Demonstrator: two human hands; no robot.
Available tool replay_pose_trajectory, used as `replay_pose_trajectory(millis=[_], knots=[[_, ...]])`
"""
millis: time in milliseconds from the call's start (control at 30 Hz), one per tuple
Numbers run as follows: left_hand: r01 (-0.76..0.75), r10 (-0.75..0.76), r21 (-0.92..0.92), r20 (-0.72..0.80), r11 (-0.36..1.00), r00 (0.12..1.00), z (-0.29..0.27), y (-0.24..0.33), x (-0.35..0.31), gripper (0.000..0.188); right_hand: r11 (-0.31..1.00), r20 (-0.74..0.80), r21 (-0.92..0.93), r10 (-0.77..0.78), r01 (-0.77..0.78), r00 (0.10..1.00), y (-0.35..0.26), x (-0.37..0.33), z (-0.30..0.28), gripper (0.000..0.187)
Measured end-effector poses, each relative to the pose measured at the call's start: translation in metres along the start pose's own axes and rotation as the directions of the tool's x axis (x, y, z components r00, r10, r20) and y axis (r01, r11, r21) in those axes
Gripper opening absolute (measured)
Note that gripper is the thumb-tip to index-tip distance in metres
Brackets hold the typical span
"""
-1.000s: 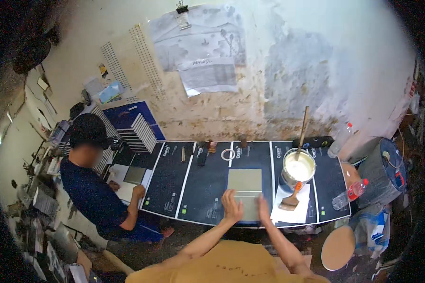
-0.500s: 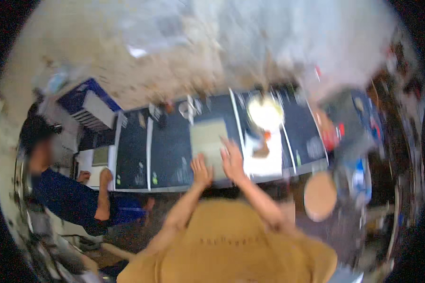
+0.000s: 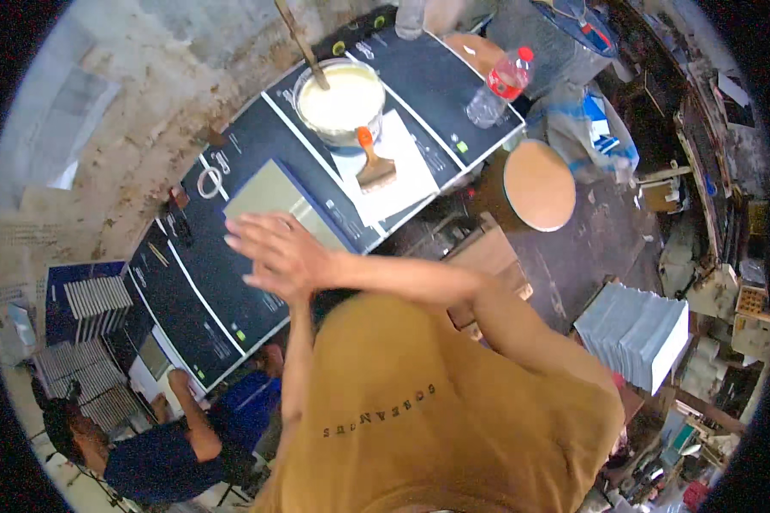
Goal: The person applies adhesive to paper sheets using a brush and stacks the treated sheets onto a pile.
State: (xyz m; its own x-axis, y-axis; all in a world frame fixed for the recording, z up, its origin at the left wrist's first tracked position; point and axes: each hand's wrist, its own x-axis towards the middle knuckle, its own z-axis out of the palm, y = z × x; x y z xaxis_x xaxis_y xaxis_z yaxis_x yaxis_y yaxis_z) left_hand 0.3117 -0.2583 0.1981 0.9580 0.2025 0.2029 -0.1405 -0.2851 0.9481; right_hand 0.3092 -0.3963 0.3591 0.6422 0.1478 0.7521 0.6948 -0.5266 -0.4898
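A person in a mustard-yellow shirt (image 3: pixel 436 410) works at a table covered in dark panels with white dividing lines (image 3: pixel 198 278). Their bare right hand (image 3: pixel 295 250) lies across their bare left hand (image 3: pixel 274 285). The right fingers are extended and slightly apart, holding nothing visible; the left hand is mostly hidden, so its fingers' state cannot be told. Below them on the table, partly covered, lies a flat, grey-beige rectangular cover with a blue border (image 3: pixel 269 192); whether the hands touch it is unclear. Just beyond it, an orange-handled flat brush (image 3: pixel 376 173) rests on a white paper sheet (image 3: pixel 412 154), beside a white bucket of cream-coloured paste (image 3: pixel 340 137).
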Motion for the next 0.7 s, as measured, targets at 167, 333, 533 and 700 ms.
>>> replay_pose_trajectory(millis=[167,333,533,700], knots=[[-0.26,0.269,0.368,0.026,0.893,0.963,0.005,-0.01,0.011,0.06,0.936,0.337,-0.162,0.351,-0.313,0.874,0.06,-0.07,0.016,0.07],[-0.264,0.252,0.541,0.098,0.799,0.963,-0.007,-0.018,-0.004,0.07,0.858,0.111,-0.164,0.506,-0.487,0.855,0.098,-0.122,0.02,0.064],[-0.195,-0.072,0.808,0.28,0.556,0.957,0.01,0.02,0.007,0.085,0.535,-0.578,-0.238,0.593,-0.811,0.56,0.174,-0.091,-0.055,0.055],[-0.223,-0.097,0.838,0.309,0.499,0.946,0.015,0.018,0.01,0.075,0.495,-0.275,-0.373,0.749,-0.785,0.603,0.225,-0.109,-0.057,0.037]])
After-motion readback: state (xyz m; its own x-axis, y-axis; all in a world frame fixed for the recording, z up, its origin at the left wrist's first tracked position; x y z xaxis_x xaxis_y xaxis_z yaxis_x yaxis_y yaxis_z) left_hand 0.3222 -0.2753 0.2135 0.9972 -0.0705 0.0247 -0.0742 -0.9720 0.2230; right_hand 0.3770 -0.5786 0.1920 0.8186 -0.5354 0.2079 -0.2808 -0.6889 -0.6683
